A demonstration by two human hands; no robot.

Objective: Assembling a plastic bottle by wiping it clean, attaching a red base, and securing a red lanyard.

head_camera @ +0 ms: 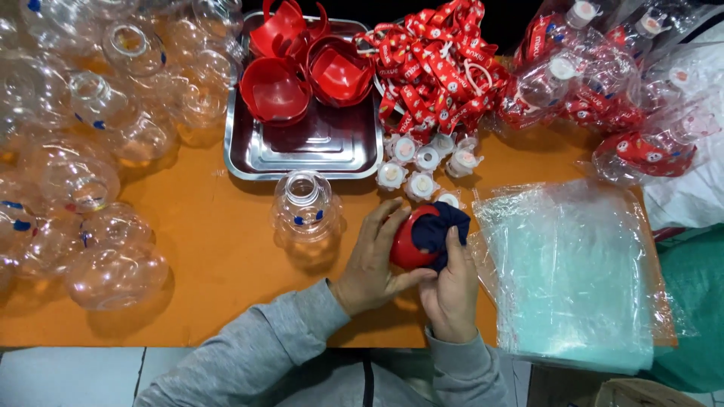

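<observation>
Down at the near edge of the orange worktop, left hand wrapped around a red rounded piece — grip clamped on its left side, fingers curled over the top. Right hand coming up from below, grip closed on a dark blue cloth pressed against the same red piece, thumb on top of the fabric. Red piece held just above the worktop, between both hands, right of centre.

Just left of the hands, standing upright: one clear plastic bottle, mouth open, nothing inside, small blue marks on its body. Behind it, a steel tray carrying red cup-shaped shells bunched at its far end — near half of the tray bare. Right of the tray, a tangled heap of red lanyards, and in front of that a cluster of small white caps lying loose on the worktop, nearest one just beside the blue cloth.

Far left: a big pile of empty clear bottles, lying every which way. Far right: finished bottles sealed in clear bags, red straps showing inside. Near right: a flat stack of empty clear plastic bags, touching nothing in the hands.
</observation>
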